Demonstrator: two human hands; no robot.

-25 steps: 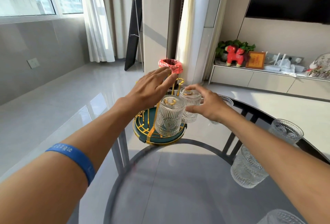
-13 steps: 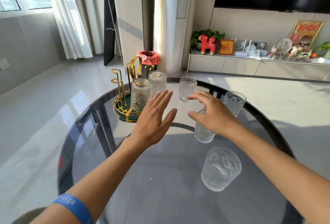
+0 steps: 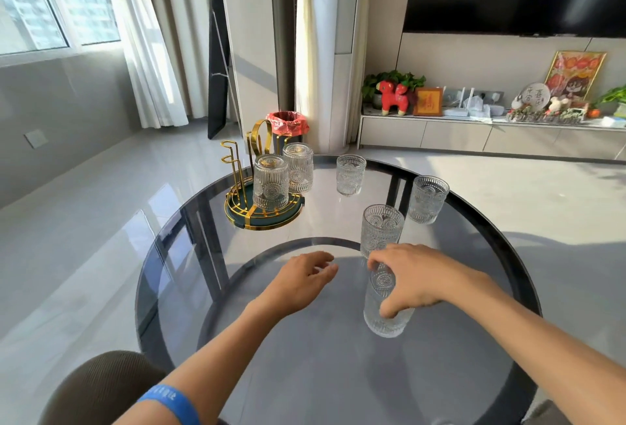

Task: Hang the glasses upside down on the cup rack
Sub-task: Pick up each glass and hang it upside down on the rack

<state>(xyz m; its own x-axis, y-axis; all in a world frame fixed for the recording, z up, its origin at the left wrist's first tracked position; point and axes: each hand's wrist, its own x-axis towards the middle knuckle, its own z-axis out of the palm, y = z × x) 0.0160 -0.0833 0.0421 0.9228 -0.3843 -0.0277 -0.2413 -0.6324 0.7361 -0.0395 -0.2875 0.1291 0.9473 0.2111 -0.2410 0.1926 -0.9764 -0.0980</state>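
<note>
A gold wire cup rack with a dark green base stands at the far left of the round glass table. Two embossed glasses hang upside down on it, a front one and a rear one. Three glasses stand upright on the table: one far back, one at the right, one in the middle. My right hand wraps around the top of a nearer upright glass. My left hand hovers empty beside it, fingers apart.
The dark glass table's rim curves close on the right. A brown chair back sits at the lower left. Beyond the table are a bin with a pink liner and a low TV cabinet.
Both hands drew back from the rack toward me. My right hand passed over the middle glass and closed on the nearer glass; my left hand dropped lower over the table.
</note>
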